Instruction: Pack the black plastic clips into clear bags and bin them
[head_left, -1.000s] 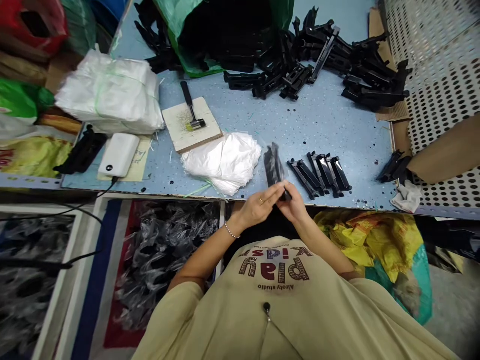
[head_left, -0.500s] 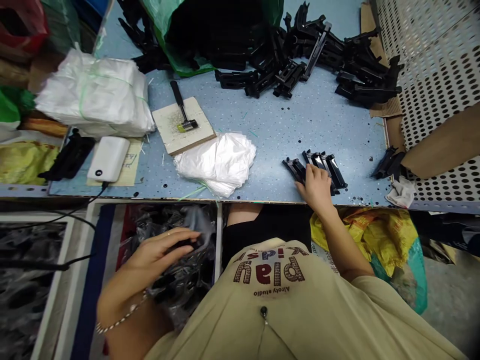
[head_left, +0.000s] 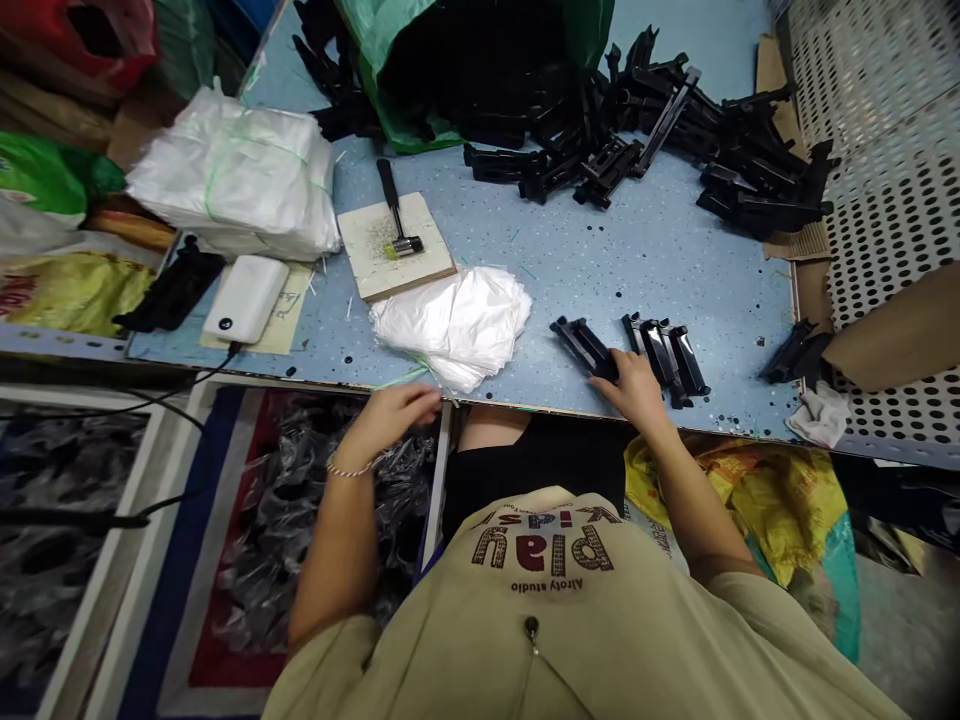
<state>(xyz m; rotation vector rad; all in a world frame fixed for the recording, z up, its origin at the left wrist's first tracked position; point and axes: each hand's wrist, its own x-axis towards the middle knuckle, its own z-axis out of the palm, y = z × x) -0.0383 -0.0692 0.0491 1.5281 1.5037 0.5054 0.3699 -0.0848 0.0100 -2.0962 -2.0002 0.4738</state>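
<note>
My right hand (head_left: pixel 636 392) is closed on the near end of a black plastic part (head_left: pixel 583 345), which lies slanted on the blue worktop. Several similar black parts (head_left: pixel 666 352) lie side by side just right of that hand. My left hand (head_left: pixel 396 418) hovers at the table's front edge, fingers loosely apart and no object visible in them. Just beyond it is a fanned stack of clear plastic bags (head_left: pixel 457 325). Below my left arm, a bin holds bagged black parts (head_left: pixel 300 520).
A hammer (head_left: pixel 397 215) rests on a wooden board (head_left: pixel 356 260). Bundled white bags (head_left: pixel 232 180) and a white power bank (head_left: pixel 247 298) with a cable are at left. Behind lie a green sack (head_left: pixel 375 70) and heaped black parts (head_left: pixel 675 110). A perforated metal panel (head_left: pixel 892 190) stands at right.
My left hand has left the bin, where a blurry bagged item was at its fingers, and risen to the table edge. My right hand has drawn one black part leftward, apart from the others.
</note>
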